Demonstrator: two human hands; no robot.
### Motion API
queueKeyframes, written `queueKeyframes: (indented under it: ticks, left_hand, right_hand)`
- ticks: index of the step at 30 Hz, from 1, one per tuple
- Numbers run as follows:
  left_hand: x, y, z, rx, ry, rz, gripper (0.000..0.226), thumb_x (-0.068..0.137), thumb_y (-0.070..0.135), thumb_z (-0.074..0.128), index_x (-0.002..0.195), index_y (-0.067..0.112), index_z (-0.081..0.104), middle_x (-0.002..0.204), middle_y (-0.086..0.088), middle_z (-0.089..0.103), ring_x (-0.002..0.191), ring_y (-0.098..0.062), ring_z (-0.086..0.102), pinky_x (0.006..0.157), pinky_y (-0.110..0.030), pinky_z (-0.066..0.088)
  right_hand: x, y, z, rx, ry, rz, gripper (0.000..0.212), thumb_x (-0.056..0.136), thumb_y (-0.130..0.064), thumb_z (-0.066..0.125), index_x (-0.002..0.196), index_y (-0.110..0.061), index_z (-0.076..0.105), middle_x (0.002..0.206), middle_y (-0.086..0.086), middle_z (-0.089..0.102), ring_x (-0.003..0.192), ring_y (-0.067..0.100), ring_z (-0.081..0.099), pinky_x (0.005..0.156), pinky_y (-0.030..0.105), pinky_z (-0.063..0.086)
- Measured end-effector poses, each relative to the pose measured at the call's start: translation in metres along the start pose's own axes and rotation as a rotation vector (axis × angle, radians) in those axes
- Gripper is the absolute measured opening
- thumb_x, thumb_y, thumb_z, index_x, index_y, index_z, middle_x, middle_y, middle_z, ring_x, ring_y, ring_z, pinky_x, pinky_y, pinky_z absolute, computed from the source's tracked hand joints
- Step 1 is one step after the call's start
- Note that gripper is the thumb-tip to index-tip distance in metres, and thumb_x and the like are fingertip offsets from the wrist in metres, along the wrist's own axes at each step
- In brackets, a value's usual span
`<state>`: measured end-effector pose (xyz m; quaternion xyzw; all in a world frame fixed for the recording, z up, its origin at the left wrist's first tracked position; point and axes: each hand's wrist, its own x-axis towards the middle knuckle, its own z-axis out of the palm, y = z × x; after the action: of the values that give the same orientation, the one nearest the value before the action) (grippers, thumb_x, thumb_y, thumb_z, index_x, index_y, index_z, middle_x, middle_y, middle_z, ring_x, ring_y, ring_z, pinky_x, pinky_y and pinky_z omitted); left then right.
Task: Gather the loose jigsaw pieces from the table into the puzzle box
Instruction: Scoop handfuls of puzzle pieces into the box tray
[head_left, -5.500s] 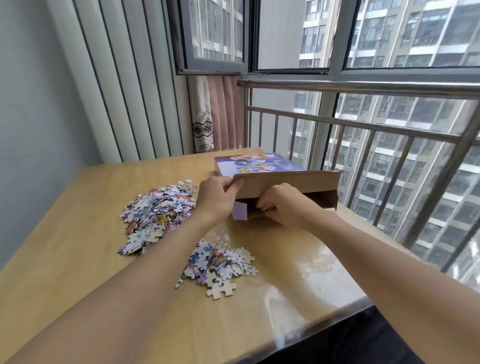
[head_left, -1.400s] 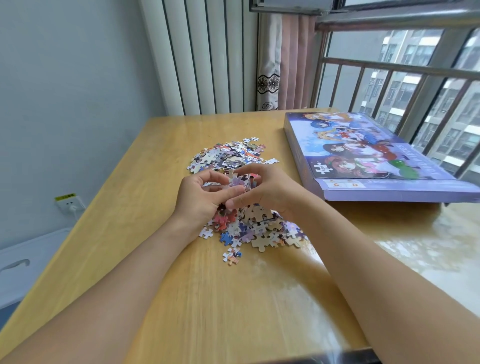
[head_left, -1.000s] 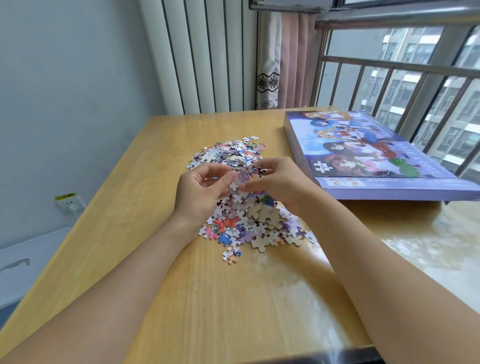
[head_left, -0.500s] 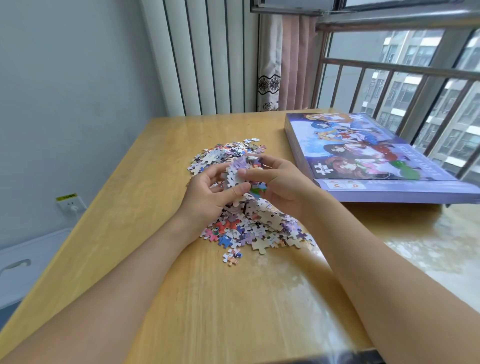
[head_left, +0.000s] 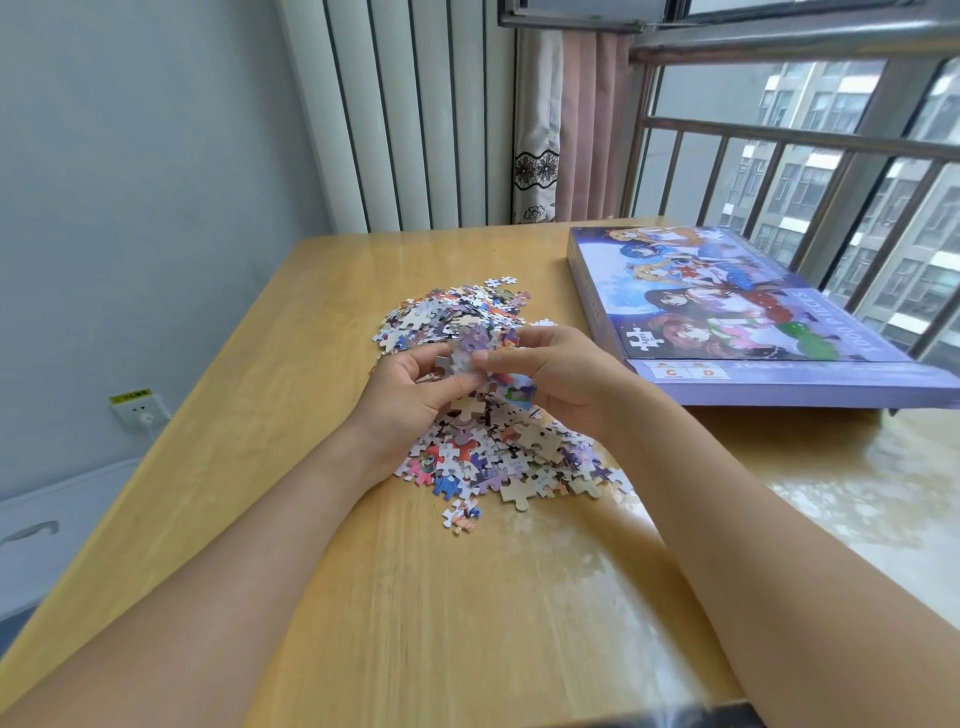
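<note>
Wooden and glossy, the desk (head_left: 291, 332) carried two heaps of loose jigsaw pieces. The near heap (head_left: 506, 460) lay below the hands, and the far heap (head_left: 447, 317) sat just behind them, toward the wall. Both hands were raised a little over the near heap. The left hand (head_left: 415, 400) curled its grip round a handful of pieces (head_left: 470, 358), thumb pressed against the bunch. The right hand (head_left: 563, 376) met it from the other side, its fingers and thumb pinching the same bunch, so the two hands touched across it. One stray piece (head_left: 462, 514) lay apart at the heap's near edge. The puzzle box (head_left: 727, 317) lay flat on the right side of the desk near the window railing (head_left: 810, 140), picture side up, apart from both heaps. A wall socket (head_left: 139, 410) showed low on the left wall.
</note>
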<state>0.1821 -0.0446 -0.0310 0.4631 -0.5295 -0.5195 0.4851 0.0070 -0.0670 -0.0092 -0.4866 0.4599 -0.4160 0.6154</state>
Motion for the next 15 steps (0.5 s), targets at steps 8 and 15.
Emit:
queueKeyframes:
  ticks: [8, 15]
  left_hand:
    - [0.004, -0.004, -0.003, 0.029, 0.006, 0.034, 0.057, 0.068, 0.028, 0.083, 0.12, 0.009, 0.069, 0.111, -0.012, 0.074, 0.105, -0.029, 0.071, 0.1, -0.05, 0.052]
    - [0.004, -0.004, -0.004, 0.062, 0.02, 0.044, 0.037, 0.083, 0.019, 0.08, 0.118, 0.01, 0.07, 0.108, -0.013, 0.074, 0.099, -0.027, 0.073, 0.084, -0.039, 0.058]
  right_hand:
    - [-0.01, -0.006, 0.001, -0.06, 0.016, -0.038, 0.057, 0.073, -0.004, 0.087, 0.124, 0.002, 0.063, 0.119, 0.024, 0.068, 0.079, 0.022, 0.071, 0.067, 0.03, 0.057]
    - [-0.015, -0.009, -0.001, -0.084, 0.035, -0.024, 0.038, 0.076, -0.008, 0.085, 0.11, -0.011, 0.069, 0.099, 0.014, 0.074, 0.078, 0.022, 0.073, 0.074, 0.038, 0.06]
